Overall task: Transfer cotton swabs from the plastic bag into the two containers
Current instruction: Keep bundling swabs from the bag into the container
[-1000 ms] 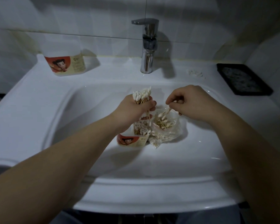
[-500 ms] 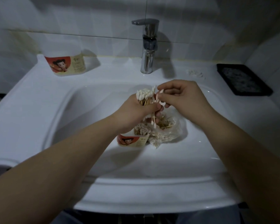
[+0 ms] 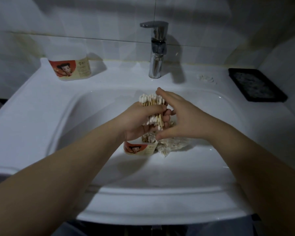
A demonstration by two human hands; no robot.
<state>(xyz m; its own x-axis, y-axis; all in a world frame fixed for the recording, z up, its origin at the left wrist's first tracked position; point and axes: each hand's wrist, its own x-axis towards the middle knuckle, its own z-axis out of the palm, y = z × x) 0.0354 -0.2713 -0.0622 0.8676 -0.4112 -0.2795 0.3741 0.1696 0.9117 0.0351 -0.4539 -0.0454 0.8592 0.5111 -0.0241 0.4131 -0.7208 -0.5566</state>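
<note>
My left hand [image 3: 138, 120] grips an upright bundle of cotton swabs [image 3: 151, 101] with wooden stems and white tips, above the sink basin. My right hand [image 3: 179, 116] lies flat against the bundle's right side, fingers straight at the top tips and thumb spread under the bottom tips. Below the hands stands a container [image 3: 140, 148] with a red and cream label, holding swabs. The clear plastic bag [image 3: 170, 144] with more swabs lies just right of it. A second labelled container [image 3: 71, 69] stands on the sink's back left ledge.
The white sink [image 3: 41, 120] fills the view, with a chrome faucet [image 3: 156, 48] at the back centre. A black tray [image 3: 257, 85] sits on the right ledge. A few loose swabs [image 3: 206, 78] lie on the ledge right of the faucet.
My right hand lifted swabs from the bag and added them to the bundle in my left hand. It has now opened and presses flat against the bundle's side.
</note>
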